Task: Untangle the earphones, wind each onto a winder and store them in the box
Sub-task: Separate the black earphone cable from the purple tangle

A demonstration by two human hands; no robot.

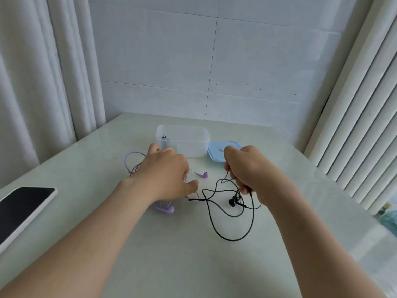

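Saw right hand clenched on black earphones, left hand gripping purple earphones, near box. Cords crossed by left thumb. I judged hard pull could tighten snag.

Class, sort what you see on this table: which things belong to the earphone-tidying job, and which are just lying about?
Belongs to the job: black earphones, purple earphones, clear box, blue lid.

Just lying about: phone, curtain.
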